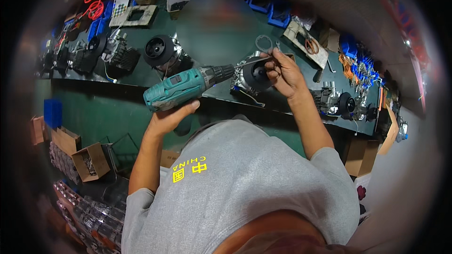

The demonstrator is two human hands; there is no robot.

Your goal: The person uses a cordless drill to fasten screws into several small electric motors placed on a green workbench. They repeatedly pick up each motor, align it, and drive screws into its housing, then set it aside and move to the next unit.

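A teal and black cordless drill (pixel 176 89) lies across my left hand (pixel 172 116), which is closed around its grip. The drill's chuck points right, and a long thin driver bit (pixel 250 61) runs out of it. At the far end of the bit, the fingers of my right hand (pixel 286 74) are pinched together on it; a small part at the tip cannot be made out. Just below and behind the bit stands a motor unit with a round black fan wheel (pixel 256 74). A grey metal ring (pixel 264 43) is just beyond my right fingertips.
More motor units (pixel 160 51) stand along the dark green bench (pixel 134 76), both left and right. Blue bins (pixel 278 15) line its back. Scissors (pixel 311 46) rest on a pale board at the right. Cardboard boxes (pixel 92 162) sit on the floor at the left.
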